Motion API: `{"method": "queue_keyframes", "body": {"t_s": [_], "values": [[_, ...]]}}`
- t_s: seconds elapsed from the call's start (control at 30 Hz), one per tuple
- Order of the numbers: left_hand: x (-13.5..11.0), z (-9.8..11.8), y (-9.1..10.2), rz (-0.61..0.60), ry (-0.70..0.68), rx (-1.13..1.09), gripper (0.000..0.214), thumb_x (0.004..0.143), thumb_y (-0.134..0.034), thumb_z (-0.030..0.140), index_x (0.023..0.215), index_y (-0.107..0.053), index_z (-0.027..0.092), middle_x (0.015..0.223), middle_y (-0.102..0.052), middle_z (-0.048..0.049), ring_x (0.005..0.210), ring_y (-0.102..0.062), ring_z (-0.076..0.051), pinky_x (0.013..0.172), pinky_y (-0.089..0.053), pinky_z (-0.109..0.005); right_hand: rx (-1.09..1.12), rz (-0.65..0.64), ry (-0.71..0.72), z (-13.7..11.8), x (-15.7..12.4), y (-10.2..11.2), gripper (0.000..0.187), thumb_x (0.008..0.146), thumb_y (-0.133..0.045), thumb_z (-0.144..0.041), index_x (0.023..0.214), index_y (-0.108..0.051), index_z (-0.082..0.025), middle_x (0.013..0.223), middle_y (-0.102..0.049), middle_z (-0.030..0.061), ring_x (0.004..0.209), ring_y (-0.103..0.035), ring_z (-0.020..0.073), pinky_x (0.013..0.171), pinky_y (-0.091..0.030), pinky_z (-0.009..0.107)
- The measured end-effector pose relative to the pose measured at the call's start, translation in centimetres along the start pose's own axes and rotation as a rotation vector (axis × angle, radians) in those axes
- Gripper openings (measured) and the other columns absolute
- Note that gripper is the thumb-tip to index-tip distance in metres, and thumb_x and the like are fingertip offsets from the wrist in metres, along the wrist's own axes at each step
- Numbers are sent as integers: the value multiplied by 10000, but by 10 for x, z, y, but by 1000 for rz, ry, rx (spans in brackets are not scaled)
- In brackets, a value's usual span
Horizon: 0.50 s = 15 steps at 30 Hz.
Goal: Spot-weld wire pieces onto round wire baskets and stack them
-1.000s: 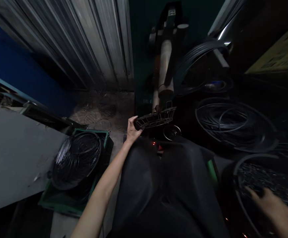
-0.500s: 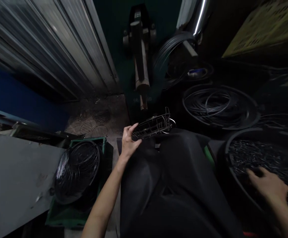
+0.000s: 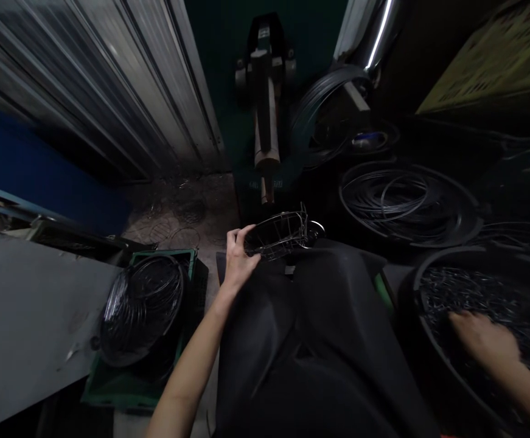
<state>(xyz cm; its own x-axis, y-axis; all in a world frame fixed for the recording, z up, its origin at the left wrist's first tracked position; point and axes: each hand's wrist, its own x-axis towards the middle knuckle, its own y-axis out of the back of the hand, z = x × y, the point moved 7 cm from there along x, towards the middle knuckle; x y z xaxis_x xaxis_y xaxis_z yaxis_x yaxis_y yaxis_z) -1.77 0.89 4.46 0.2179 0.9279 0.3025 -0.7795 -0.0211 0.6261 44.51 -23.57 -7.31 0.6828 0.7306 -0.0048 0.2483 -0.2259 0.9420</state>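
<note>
My left hand (image 3: 241, 257) grips the left end of a small wire basket (image 3: 279, 234), thumb below and fingers above. The basket is tilted beneath the machine's upright rod (image 3: 267, 140), close to a shiny round metal part (image 3: 314, 233). On the right, my right hand (image 3: 486, 340) reaches into a black tub (image 3: 422, 316) full of small shiny metal pieces (image 3: 479, 292). Its fingers point down among the pieces and are blurred, so what they hold, if anything, is hidden. A dark apron (image 3: 319, 340) covers my lap.
Wire rings lie in a black basin (image 3: 470, 234) at the right. More rings fill a dark bowl (image 3: 143, 304) on a green crate (image 3: 123, 398) at the left, beside a grey panel (image 3: 27, 328). Coiled wire (image 3: 324, 85) hangs near the machine.
My right hand has gone deeper into the metal pieces, its fingers curling down. The wire basket in my left hand has turned so that its inside shows more.
</note>
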Motion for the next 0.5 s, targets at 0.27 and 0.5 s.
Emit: {"method": "queue_keyframes", "body": {"t_s": [0.27, 0.5], "values": [[-3, 4, 3, 65, -144, 51, 631, 618, -661, 52, 1204, -508, 229, 1087, -496, -45, 1039, -517, -213, 941, -454, -394, 69, 6, -216, 4, 1, 47, 309, 663, -596, -17, 398, -503, -143, 618, -453, 41, 572, -238, 99, 603, -179, 332], [7, 2, -6, 87, -168, 25, 628, 636, -674, 79, 1222, -514, 241, 1098, -486, -66, 1067, -490, -254, 956, -432, -465, 299, 154, -377, 2, -20, 78, 195, 771, -617, -276, 884, -648, -120, 774, -627, 62, 657, -512, 130, 656, -378, 280]]}}
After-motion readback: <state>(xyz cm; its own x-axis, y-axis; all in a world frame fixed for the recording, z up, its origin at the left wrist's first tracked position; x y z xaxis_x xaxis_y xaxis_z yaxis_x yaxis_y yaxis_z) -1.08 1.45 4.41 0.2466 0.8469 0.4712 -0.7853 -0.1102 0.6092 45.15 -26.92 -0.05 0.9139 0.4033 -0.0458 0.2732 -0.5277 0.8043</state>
